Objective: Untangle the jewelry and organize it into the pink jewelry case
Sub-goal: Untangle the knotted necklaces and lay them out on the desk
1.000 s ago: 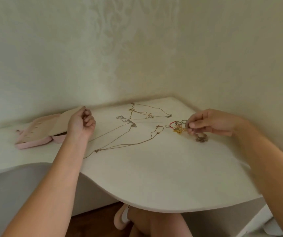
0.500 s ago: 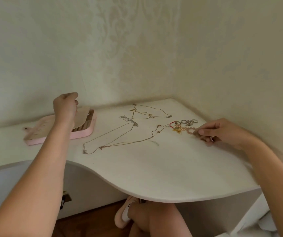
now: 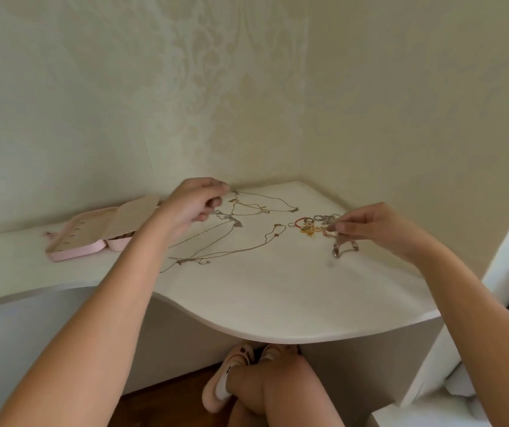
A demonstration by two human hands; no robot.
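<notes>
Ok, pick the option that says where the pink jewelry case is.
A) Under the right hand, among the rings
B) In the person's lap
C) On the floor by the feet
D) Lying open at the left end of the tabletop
D: the pink jewelry case lies open at the left end of the table, beyond the left hand, while the right hand pinches a bracelet on the other side.

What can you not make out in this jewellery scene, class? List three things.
1. Pink jewelry case compartments: head view, its raised flap and the left forearm hide most.
2. Whether the left hand pinches the thin chain: head view, contact too small.
3. Number of rings beside the right hand, which pinches the silver bracelet: tiny, blurred.
</notes>
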